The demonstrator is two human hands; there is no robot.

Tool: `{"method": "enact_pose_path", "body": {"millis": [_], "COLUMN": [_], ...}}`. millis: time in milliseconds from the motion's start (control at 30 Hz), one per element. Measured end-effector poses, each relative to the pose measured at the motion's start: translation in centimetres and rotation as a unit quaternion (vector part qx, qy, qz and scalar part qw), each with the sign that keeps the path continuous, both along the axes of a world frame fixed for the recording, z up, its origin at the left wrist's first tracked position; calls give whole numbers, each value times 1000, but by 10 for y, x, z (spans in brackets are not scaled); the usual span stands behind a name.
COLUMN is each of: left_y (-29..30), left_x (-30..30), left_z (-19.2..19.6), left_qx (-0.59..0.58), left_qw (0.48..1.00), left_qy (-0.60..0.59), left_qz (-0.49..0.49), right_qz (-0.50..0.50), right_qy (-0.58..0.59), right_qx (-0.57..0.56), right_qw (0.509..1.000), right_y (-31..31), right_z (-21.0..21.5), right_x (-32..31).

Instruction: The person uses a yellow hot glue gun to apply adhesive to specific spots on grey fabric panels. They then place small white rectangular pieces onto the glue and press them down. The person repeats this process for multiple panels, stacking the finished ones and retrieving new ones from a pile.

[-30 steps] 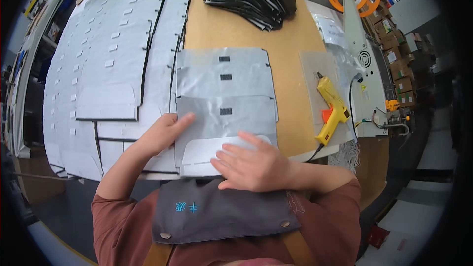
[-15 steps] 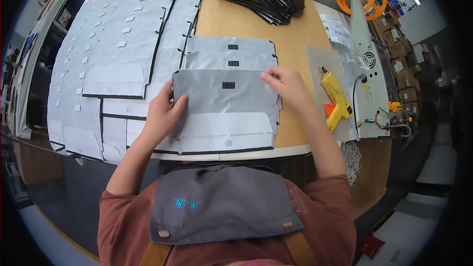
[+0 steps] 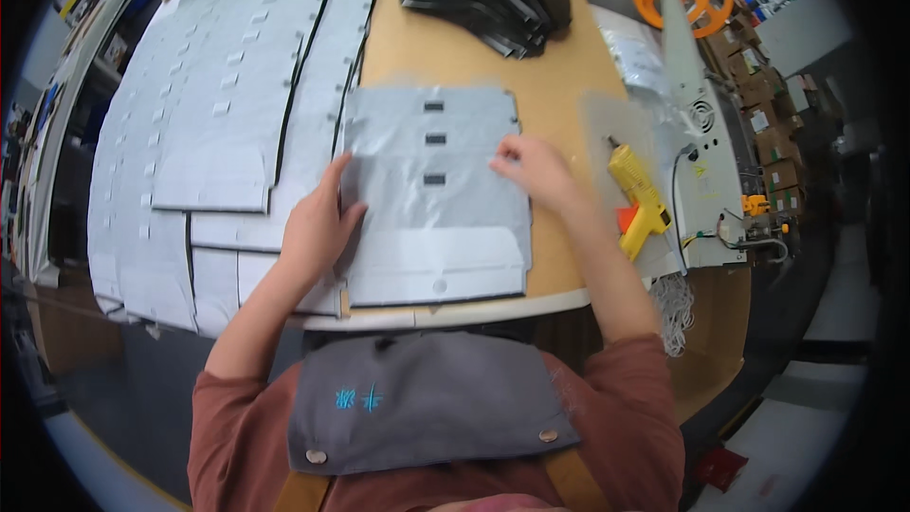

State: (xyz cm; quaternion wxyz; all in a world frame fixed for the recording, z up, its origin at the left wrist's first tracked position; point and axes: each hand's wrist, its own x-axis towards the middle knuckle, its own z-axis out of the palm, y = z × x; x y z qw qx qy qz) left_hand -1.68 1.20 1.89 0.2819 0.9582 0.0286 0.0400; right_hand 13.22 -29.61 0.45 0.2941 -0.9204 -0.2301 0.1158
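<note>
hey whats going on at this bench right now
A person at a wooden workbench has both hands flat on a stack of silvery grey foil-like cut sheets with small black slots. The left hand presses the stack's left edge; the right hand rests near its right edge. More grey sheets lie to the left, a yellow glue gun to the right.

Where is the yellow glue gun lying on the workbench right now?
In the head view, the yellow glue gun lies on the table's right side, just right of the right hand and left of the white machine.
</note>
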Motion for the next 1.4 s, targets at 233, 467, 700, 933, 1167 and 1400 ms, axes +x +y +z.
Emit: {"method": "enact_pose_path", "body": {"millis": [233, 467, 700, 933, 1167, 1400], "left_y": [27, 33, 48, 53, 37, 16], "left_x": [78, 173, 197, 134, 90, 102], "left_z": [17, 25, 27, 37, 15, 8], "left_qx": [116, 235, 111, -258, -127, -125], "left_qw": [985, 959, 956, 919, 979, 986], "left_qy": [-105, 100, 183, 298, 129, 100], "left_qz": [-75, -122, -202, -2, -92, -54], "right_qz": [-43, -13, 52, -60, -97, -122], "right_qy": [-167, -102, 5, 134, 44, -4], "right_qx": [-31, -120, -95, 201, 153, 192], "right_qw": [985, 987, 994, 968, 982, 974], "right_y": [24, 43, 34, 2, -4, -18], "right_z": [23, 12, 15, 4, 20, -12], "right_x": [48, 105, 119, 60, 0, 22]}}
